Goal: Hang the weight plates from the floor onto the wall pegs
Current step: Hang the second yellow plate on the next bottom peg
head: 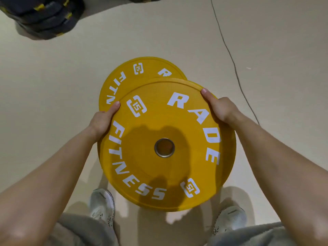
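I have the plate (186, 148) between both hands, face up and nearly level, out in front of my shoes (102, 205); the left hand (103, 121) grips its rim on the left side and the right hand (218, 107) grips the rim on the far right. The two are roughly opposite each other across the centre hole, so neither is nearer. Each thumb lies flat on the top face at the edge; the other fingers curl under the rim and are hidden, so I can't tell how deep they reach. The plate looks larger than the second plate (142, 80), so I judge it is lifted clear, though I can't see a gap; it overlaps the near half of that one, which lies flat on the floor (266, 41) just beyond.

What the next move turns on: the plate's hole axis points up at me, and a wall peg will want it pointing sideways; I would tip the plate onto its edge with the hands staying on opposite sides. No peg is in view, so I can't say which way to turn.

A black stack (44, 20) of plates sits far left; a cable (230, 55) runs across the floor to the right, worth stepping around.
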{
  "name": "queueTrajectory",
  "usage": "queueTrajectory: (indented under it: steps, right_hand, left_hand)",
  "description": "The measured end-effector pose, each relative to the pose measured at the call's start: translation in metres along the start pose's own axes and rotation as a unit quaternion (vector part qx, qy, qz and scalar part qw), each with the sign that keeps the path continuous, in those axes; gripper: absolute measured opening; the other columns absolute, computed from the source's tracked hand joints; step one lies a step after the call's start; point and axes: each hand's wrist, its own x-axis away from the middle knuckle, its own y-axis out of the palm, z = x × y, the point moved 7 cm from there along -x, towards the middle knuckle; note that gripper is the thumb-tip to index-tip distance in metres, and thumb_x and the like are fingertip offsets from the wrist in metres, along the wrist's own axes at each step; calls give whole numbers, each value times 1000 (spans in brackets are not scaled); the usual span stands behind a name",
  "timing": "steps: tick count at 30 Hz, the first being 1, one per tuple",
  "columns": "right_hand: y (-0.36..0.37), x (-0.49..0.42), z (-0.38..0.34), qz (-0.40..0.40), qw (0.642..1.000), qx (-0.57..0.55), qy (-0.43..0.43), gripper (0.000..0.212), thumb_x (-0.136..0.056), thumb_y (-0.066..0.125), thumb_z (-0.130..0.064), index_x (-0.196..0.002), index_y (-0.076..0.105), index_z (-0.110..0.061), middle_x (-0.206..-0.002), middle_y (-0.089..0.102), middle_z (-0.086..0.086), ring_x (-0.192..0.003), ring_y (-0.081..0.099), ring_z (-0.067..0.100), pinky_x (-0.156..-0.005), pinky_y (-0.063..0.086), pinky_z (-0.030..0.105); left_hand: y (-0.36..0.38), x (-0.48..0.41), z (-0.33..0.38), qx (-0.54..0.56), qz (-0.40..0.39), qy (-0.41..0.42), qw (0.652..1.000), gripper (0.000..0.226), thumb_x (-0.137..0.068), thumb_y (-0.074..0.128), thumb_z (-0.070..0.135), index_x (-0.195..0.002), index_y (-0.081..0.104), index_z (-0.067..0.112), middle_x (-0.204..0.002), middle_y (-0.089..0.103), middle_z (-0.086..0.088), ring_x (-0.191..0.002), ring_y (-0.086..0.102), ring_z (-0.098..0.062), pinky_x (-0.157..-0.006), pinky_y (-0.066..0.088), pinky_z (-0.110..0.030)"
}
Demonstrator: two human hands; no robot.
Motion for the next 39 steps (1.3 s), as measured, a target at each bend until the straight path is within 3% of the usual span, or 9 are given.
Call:
queueTrajectory:
  steps: [5,9,15,18,20,23,27,33,39]
  right_hand:
    - [-55,23,-78,86,990,-55,-92,98,-65,40,-98,-93,69,-8,-94,69,9,-88,63,29,-74,42,37]
    - [-77,39,-121,172,956,-105,-212,71,-68,39,-92,-67,43,-21,-65,48,-4,-60,46,16,-58,34,35]
    - [-74,37,-143,238,914,-133,-299,60,-72,40,-83,-64,36,-24,-61,36,-9,-51,36,1,-50,26,22]
    - [-74,30,-150,241,912,-136,-303,59,-73,40,-82,-62,35,-24,-60,34,-9,-49,36,0,-48,25,20]
    - [-74,25,-151,237,912,-137,-304,58,-74,41,-81,-62,34,-25,-59,33,-8,-48,35,0,-48,24,20]
    - [-72,24,-149,235,910,-149,-309,56,-76,41,-78,-63,40,-24,-59,36,-8,-50,37,0,-49,25,20]
    - [-66,32,-158,229,909,-149,-316,68,-74,41,-76,-75,55,-10,-62,47,-7,-57,42,1,-50,29,16]
    - [-61,34,-175,215,916,-130,-314,76,-74,41,-79,-80,58,-5,-66,50,-5,-58,43,3,-51,31,20]
    - [-67,27,-161,211,923,-146,-288,67,-75,40,-81,-75,54,-16,-67,49,-7,-57,45,-1,-53,32,18]
  left_hand:
    - [-58,8,99,12,78,124,989,72,-65,63,84,-85,73,15,-84,75,-1,-80,70,-17,-80,53,-34]
    - [-95,20,156,28,148,275,950,55,-72,63,78,-77,62,24,-72,66,11,-66,60,-5,-65,50,-26]
    - [-115,15,182,42,171,372,911,39,-71,61,73,-79,61,35,-74,61,16,-67,56,5,-65,46,-19]
    - [-114,3,183,29,159,364,917,44,-72,59,75,-86,60,34,-83,61,11,-74,60,0,-69,49,-22]
    - [-113,-8,184,16,128,348,929,51,-76,55,78,-91,62,30,-92,67,0,-87,67,-18,-78,54,-34]
    - [-121,-29,172,111,40,272,955,86,-90,29,76,-111,64,1,-111,65,-27,-101,64,-43,-91,51,-50]
    - [-119,-50,111,245,20,137,960,59,-97,32,58,-113,72,17,-113,72,-12,-116,62,-38,-99,48,-51]
    - [-89,-64,40,429,45,36,902,57,-93,40,51,-138,59,21,-132,65,-11,-124,59,-34,-104,46,-54]
    - [-73,-75,46,460,19,62,886,56,-61,66,54,-109,71,25,-124,68,-11,-117,62,-33,-103,47,-51]
